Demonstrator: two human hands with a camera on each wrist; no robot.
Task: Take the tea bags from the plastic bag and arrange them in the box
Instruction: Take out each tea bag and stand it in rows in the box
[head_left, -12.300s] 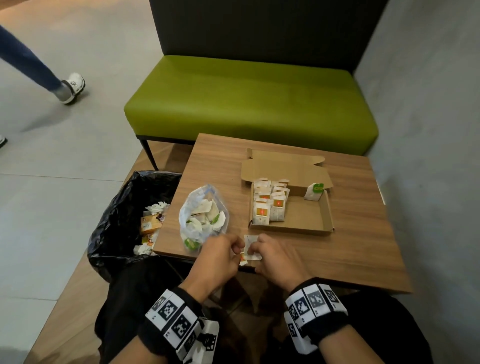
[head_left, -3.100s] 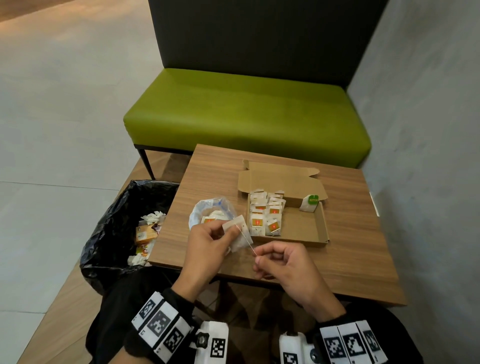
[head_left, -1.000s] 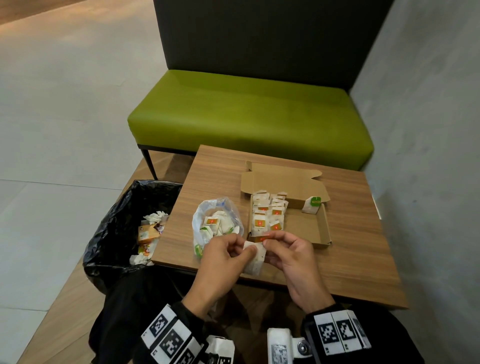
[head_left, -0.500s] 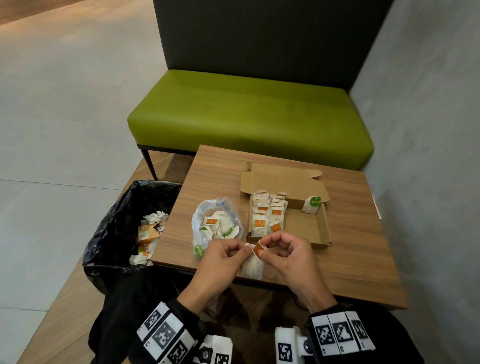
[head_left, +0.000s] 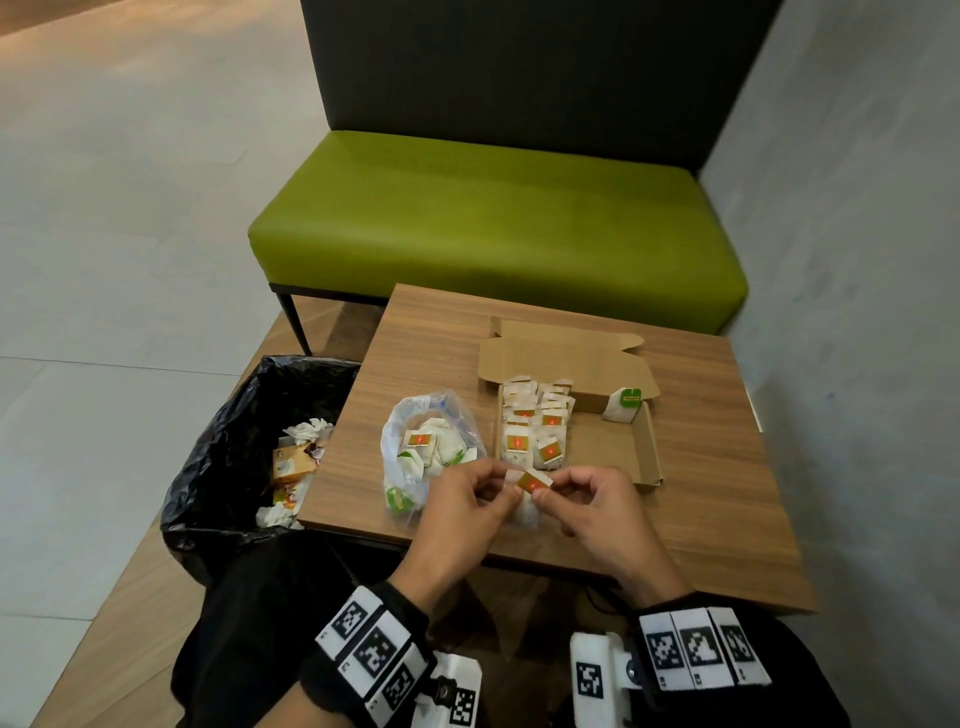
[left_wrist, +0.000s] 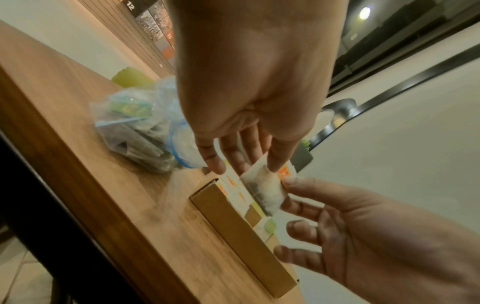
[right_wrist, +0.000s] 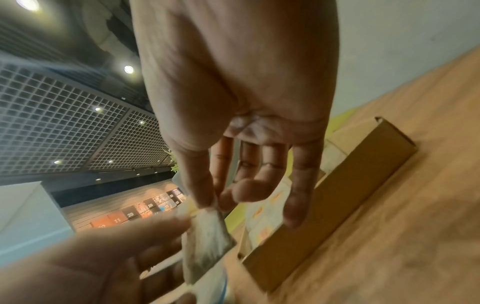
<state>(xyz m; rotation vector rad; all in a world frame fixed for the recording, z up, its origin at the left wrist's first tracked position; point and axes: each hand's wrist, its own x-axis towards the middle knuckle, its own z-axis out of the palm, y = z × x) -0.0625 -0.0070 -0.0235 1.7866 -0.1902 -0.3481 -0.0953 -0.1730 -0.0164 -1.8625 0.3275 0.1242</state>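
Surface (head_left: 701, 467): wooden, carries everything.
Box (head_left: 647, 452): open, lid back; filled rows on its left side, right side bare but for one green-tagged bag at far corner.
Plastic bag (head_left: 415, 447): just left of box, tea bags inside.
Your left hand (head_left: 462, 512) and right hand (head_left: 597, 506): both pinching one tea bag (left_wrist: 263, 190) over near edge, just short of box front wall.
Bag hangs long axis downward, orange tag (head_left: 534, 481) on top.
Box lies straight ahead; right hand nearer bare side.
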